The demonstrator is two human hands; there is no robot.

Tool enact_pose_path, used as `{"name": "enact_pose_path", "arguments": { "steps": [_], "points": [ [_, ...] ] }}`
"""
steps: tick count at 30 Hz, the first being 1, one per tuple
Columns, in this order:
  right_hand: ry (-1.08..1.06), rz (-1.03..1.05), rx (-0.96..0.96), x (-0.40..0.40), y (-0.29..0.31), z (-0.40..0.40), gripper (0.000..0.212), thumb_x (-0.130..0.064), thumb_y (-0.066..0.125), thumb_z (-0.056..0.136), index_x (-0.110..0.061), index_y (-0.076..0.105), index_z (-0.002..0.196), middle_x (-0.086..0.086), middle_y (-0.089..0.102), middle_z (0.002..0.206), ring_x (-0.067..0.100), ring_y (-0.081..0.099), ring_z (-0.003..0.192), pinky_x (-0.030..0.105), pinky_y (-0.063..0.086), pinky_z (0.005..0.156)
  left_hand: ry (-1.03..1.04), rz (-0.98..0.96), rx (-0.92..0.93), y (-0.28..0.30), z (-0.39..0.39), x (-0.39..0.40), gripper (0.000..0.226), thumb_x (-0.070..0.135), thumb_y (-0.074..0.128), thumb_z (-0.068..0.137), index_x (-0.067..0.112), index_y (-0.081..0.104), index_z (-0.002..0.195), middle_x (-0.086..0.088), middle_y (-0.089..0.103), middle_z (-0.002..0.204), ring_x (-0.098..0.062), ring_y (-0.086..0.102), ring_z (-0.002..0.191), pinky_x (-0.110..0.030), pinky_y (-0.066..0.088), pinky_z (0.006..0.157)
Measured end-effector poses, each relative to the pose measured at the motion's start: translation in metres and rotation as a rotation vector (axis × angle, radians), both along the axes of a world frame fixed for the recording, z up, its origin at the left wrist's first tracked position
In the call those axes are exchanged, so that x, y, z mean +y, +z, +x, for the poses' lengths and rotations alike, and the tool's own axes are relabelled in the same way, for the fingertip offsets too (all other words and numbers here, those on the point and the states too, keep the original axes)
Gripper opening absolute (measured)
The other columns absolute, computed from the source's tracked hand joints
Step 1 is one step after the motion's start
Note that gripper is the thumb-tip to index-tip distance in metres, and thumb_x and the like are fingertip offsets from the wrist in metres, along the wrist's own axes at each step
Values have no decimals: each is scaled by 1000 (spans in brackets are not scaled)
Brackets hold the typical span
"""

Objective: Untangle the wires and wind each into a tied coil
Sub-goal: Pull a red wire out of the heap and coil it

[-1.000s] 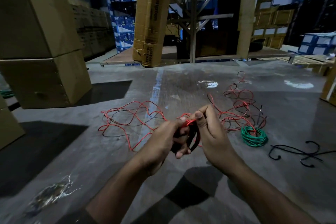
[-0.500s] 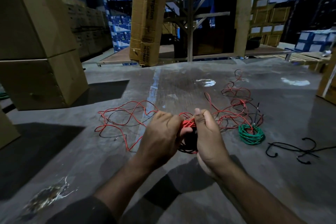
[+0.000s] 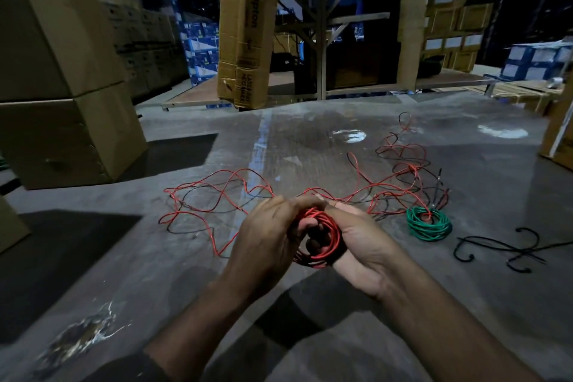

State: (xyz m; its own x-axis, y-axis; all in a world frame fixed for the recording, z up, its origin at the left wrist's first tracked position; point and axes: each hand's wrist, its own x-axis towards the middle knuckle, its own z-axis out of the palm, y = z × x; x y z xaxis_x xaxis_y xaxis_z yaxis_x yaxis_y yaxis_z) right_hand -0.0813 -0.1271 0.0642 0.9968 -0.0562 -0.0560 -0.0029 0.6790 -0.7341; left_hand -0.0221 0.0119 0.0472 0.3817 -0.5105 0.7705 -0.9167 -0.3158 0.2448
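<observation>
Stacked boxes (image 3: pixel 62 71) fill the upper left of the frame, standing on the floor (image 3: pixel 124 257); right of them, across the middle, a loose tangle (image 3: pixel 217 195) of red and black wire sprawls on the concrete. The left hand (image 3: pixel 266 245) comes in from the lower left, back of the hand up, fingers curled over the near side of a small red-and-black coil (image 3: pixel 322 242) held at centre frame; its fingertips reach the top of the coil, gripping it. The right hand (image 3: pixel 362 242) enters from the lower right, palm turned up and inward, cradling the coil's right edge, fingers bent around it; red strands run from the coil's top back into the tangle. Right of the hands a wound green coil (image 3: pixel 429 223) lies on the floor, touching the tangle's right end; further right, at the right edge, a black wire (image 3: pixel 502 250) lies apart in loose hooks.
</observation>
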Motion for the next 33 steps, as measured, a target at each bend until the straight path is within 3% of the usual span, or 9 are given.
{"name": "enact_pose_path", "arguments": {
  "steps": [3, 8, 11, 14, 16, 19, 22, 26, 33],
  "points": [
    [-70, -65, 22, 3, -1, 4, 14, -14, 53, 99, -6, 54, 110, 9, 57, 75, 12, 51, 63, 23, 42, 51, 31, -44, -20, 0, 0, -2, 32, 42, 38, 105, 22, 60, 117, 2, 69, 98, -17, 63, 85, -39, 49, 75],
    [-288, -319, 30, 6, -5, 0, 24, -32, 54, 99, -10, 50, 106, 15, 64, 99, 21, 62, 85, 31, 52, 77, 183, -104, 119, -9, 0, -6, 45, 48, 32, 104, 16, 64, 101, 5, 65, 89, -11, 57, 80, -34, 47, 69],
    [-548, -913, -185, 8, -15, -11, 28, -32, 67, 89, -23, 46, 104, 0, 54, 112, 0, 59, 93, 11, 47, 77, 228, -165, 216, -11, 2, -6, 34, 46, 38, 101, 21, 61, 99, 8, 63, 86, -10, 57, 76, -28, 44, 65],
    [-853, -1464, -517, 2, -29, -14, 29, -19, 78, 82, -19, 56, 102, -4, 50, 104, 10, 53, 94, 17, 44, 82, 222, -186, 288, -11, 0, -6, 36, 48, 36, 100, 22, 60, 100, 10, 63, 85, -9, 61, 76, -32, 49, 64],
    [-917, -1677, -638, 0, -33, -14, 21, -11, 79, 80, -10, 67, 98, 0, 57, 95, 18, 53, 90, 26, 45, 81, 179, -203, 355, -12, -1, -7, 36, 51, 35, 101, 24, 58, 96, 13, 61, 82, -7, 61, 75, -35, 52, 64],
    [-986, -1759, -619, 1, -33, -13, 24, -13, 79, 82, -9, 70, 103, 2, 63, 93, 21, 57, 88, 32, 50, 78, 167, -248, 408, -15, -4, -8, 33, 48, 38, 103, 25, 59, 94, 17, 57, 74, -2, 57, 68, -38, 51, 58],
    [-1020, -1794, -668, 4, -32, -14, 6, -13, 73, 88, -9, 69, 88, 4, 63, 85, 24, 58, 80, 35, 50, 71, 166, -295, 449, -11, -9, -9, 30, 43, 39, 103, 25, 61, 94, 21, 62, 78, 0, 60, 71, -36, 54, 60],
    [-982, -1861, -591, 7, -30, -11, 4, -14, 69, 85, -11, 67, 86, 3, 61, 83, 23, 56, 79, 33, 48, 69, 289, -228, 319, -10, -11, -11, 34, 46, 36, 102, 23, 59, 92, 20, 56, 71, 6, 55, 67, -16, 37, 58],
    [-974, -1922, -489, 12, -23, -12, 6, -21, 65, 78, -16, 61, 79, 1, 58, 81, 21, 53, 80, 27, 37, 70, 217, -271, 417, -12, -14, -12, 36, 49, 37, 101, 22, 59, 92, 20, 60, 84, -3, 59, 71, -45, 56, 57]
  ]
}}
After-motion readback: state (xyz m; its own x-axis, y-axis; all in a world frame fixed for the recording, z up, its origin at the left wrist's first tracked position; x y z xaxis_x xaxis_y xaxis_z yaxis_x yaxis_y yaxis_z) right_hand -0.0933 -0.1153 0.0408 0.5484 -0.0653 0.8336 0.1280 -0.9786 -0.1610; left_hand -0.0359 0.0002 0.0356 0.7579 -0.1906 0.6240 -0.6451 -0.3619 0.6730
